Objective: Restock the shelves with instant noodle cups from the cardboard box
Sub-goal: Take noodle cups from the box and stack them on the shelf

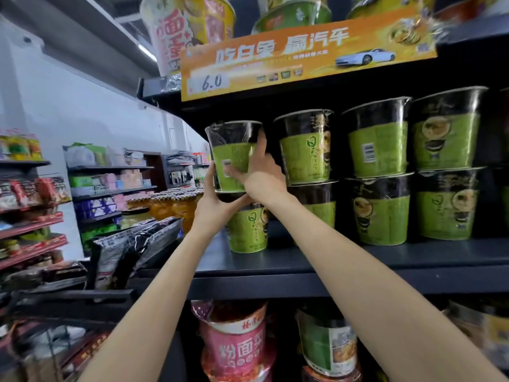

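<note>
Both of your hands hold one green-and-black instant noodle cup [234, 153] at the left end of the dark middle shelf [330, 260]. Your left hand [213, 206] cups its base from below and the left, thumb up along its side; your right hand [261, 172] wraps the right side, fingers curled on the wall and one finger reaching up toward the rim. The cup sits upright right on top of a second matching cup [249, 230], whose base stands on the shelf. To the right, three more two-high stacks of the same cups [380, 172] fill the shelf, close beside one another. Above hangs an orange promotional sign [303, 53] with a handwritten 6.0 price. Below the shelf stand a pink noodle cup [237, 340] and a green-labelled cup [327, 343]. Jars of orange fruit [170, 208] stand further off on the left.
</note>
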{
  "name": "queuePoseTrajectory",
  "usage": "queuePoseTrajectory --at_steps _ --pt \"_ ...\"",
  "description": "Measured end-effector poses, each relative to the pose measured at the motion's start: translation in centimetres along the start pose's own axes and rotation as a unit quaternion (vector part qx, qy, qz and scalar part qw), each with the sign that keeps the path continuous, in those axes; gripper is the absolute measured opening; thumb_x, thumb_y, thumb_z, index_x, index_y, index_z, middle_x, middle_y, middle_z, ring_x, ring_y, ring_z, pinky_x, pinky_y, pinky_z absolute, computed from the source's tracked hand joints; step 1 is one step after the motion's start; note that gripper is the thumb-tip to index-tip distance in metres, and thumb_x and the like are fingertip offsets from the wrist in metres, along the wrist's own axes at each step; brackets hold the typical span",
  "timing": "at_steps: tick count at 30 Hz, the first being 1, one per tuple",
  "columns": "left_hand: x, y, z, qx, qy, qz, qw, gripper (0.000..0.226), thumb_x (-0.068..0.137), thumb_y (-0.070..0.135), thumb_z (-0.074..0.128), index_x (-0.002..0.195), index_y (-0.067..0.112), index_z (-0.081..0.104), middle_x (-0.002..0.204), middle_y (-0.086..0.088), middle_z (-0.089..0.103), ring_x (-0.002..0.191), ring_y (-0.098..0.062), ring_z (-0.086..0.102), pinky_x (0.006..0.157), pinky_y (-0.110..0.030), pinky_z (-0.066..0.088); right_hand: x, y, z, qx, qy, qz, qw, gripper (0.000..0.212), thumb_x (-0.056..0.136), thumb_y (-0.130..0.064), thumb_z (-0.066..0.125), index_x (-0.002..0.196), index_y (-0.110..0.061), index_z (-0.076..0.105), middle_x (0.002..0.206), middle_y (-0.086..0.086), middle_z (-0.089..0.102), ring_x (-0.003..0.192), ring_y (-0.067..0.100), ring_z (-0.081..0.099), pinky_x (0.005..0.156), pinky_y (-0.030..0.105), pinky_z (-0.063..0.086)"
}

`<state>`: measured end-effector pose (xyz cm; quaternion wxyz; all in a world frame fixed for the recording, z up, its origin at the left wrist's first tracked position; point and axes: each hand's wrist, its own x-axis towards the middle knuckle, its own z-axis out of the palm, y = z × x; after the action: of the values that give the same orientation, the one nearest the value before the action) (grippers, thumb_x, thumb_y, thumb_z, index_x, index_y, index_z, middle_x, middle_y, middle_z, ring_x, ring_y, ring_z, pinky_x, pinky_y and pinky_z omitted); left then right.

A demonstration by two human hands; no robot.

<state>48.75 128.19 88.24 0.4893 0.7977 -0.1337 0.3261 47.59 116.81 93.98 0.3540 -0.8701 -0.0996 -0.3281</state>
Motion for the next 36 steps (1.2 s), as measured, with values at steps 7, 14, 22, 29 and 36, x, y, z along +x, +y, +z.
queuePoseTrajectory --at_steps 7,14,22,29,36 --pt "0.2 -0.8 -0.1 -0.005 -0.012 0.01 1.0 0.105 0.066 0.053 0.077 0.146 0.041 0.011 0.146 -0.005 0.041 0.122 -0.026 0.05 0.089 -0.032 0.042 -1.1 0.6 0.4 -0.039 0.035 -0.027 0.998 0.095 0.089 -0.05 0.055 0.151 -0.019 -0.011 0.144 0.015 0.036 0.118 0.035 0.053 0.084 0.042 0.046" --pt "-1.7 -0.3 -0.1 0.077 0.079 0.078 0.991 0.104 0.065 0.065 0.07 0.147 0.027 0.018 0.148 -0.006 0.032 0.136 -0.022 0.03 0.11 -0.04 0.031 -4.5 2.1 -1.1 0.025 0.141 -0.161 0.976 0.056 0.093 -0.027 0.056 0.142 -0.017 0.032 0.127 0.008 0.051 0.11 0.026 0.056 0.085 0.043 0.051" --pt "-10.1 5.4 3.9 0.065 0.225 0.314 0.92 0.019 0.087 0.016 0.06 0.101 0.004 0.062 0.097 -0.006 0.064 0.093 -0.023 0.057 0.085 -0.021 0.039 -12.1 9.3 -7.9 -0.119 0.313 -0.33 0.883 0.022 0.091 -0.011 0.057 0.111 -0.008 0.066 0.098 0.002 0.069 0.092 0.021 0.064 0.082 0.034 0.05" --pt "-26.1 10.9 17.0 -0.084 -0.047 0.291 0.952 0.016 0.09 0.024 0.052 0.102 0.016 0.06 0.092 0.008 0.063 0.086 -0.005 0.058 0.081 -0.016 0.043 -29.8 24.3 -20.4 -0.179 0.297 -0.252 0.903 0.014 0.089 -0.004 0.06 0.096 -0.003 0.071 0.096 0.006 0.071 0.09 0.025 0.065 0.082 0.035 0.049" --pt "-46.9 14.7 33.4 -0.111 -0.393 0.048 0.911 0.023 0.079 0.044 0.054 0.097 0.033 0.062 0.093 0.018 0.067 0.085 0.003 0.062 0.078 -0.016 0.047 -53.0 37.9 -32.8 -0.283 0.128 0.001 0.951 0.017 0.09 -0.01 0.059 0.103 -0.006 0.069 0.094 0.004 0.07 0.083 0.023 0.065 0.076 0.032 0.051"
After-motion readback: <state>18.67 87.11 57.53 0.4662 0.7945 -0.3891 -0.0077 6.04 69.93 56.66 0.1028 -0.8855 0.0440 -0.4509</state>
